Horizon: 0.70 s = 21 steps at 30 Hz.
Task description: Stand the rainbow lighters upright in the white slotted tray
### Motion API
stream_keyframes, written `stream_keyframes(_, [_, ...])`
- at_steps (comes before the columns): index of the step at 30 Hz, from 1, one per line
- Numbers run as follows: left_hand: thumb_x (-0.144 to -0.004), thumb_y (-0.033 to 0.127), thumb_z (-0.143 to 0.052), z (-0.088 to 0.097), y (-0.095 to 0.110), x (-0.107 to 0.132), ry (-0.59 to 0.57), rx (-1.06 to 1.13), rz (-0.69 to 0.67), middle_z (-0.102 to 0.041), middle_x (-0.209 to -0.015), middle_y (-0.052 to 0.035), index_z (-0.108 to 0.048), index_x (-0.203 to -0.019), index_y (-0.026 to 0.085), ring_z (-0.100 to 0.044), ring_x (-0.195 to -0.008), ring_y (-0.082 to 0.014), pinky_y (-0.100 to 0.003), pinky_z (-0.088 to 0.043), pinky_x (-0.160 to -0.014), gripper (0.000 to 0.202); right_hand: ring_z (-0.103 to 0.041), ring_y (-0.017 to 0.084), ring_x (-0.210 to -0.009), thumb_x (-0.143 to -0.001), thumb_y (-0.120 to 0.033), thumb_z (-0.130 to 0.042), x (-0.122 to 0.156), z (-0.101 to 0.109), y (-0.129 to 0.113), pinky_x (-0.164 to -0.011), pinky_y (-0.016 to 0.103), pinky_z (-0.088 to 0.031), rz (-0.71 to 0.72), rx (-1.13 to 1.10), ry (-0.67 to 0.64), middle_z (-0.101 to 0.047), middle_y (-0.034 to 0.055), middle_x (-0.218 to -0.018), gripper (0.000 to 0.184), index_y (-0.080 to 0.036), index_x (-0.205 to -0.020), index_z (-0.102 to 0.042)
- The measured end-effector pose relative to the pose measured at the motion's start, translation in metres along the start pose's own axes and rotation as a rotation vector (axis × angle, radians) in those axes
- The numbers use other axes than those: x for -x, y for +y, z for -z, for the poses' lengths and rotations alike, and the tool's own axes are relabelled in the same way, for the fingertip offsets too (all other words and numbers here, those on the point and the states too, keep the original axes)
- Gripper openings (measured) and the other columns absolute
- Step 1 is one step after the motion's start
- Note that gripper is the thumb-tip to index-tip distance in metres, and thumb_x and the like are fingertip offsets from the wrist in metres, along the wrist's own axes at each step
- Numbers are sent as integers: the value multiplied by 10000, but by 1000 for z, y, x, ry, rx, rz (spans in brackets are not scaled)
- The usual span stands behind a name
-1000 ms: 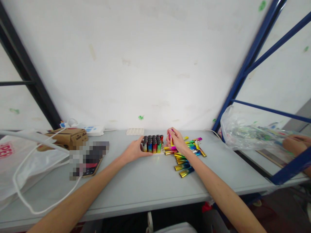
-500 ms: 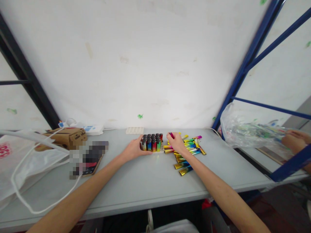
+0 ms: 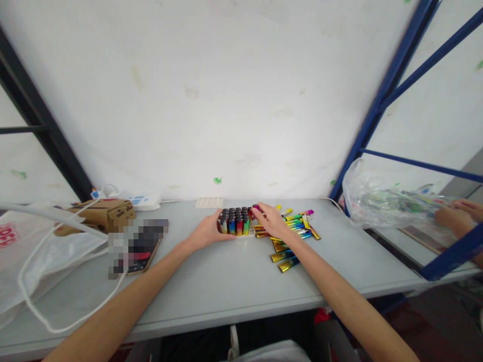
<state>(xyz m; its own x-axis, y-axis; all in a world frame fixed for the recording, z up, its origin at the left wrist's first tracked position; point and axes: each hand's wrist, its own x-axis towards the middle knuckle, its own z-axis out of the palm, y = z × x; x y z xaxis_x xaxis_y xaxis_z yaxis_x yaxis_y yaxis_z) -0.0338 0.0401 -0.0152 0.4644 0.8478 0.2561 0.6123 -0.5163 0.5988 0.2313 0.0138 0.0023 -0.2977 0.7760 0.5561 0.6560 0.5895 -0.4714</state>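
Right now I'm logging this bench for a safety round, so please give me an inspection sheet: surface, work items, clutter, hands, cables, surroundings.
Surface: grey table, bearing items at left, centre and right.
Work items: upright lighters in rows on a pale tray; loose lighters in a pile to their right.
Clutter: phone, cardboard box and white plastic bag, all at left.
Hands: left hand grips the rows' left end; right hand holds a purple lighter at their right end.
Cables: white cable loops at left; thin cable at back right.
Surroundings: white wall, blue frame, co-worker's hands by a clear plastic bag.
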Motion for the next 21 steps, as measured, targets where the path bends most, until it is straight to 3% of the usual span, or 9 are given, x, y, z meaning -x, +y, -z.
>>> stream_keyframes(9, [-592, 577, -866, 17, -5, -1, -103, 102, -50, -722, -1116, -45, -539, -1265, 213, -658, -1067, -308, -373, -530, -876, 832, -509, 148, -598, -1044, -481, -439, 1, 5, 5, -610, 263, -329, 2, 122, -87, -572, -15, -634, 396, -202, -784, -549])
stream_keyframes(15, [-604, 574, -868, 17, -5, 0, -110, 121, -50, -715, -1160, -47, -531, -1297, 220, -653, -1087, -308, -381, -534, -895, 848, -596, 166, -679, -1030, -421, -510, 1, 5, 9, -656, 257, -377, 97, 181, -260, -688, 36, -773, 300, -179, -906, -636])
stream_keyframes(21, [-613, 573, -865, 18, -4, 1, -100, 126, -66, -715, -1182, -42, -544, -1288, 225, -669, -1067, -295, -358, -544, -877, 825, -643, 189, -737, -1027, -396, -528, -2, 4, 6, -683, 264, -405, 83, 246, -310, -722, 69, -841, 264, -167, -995, -656])
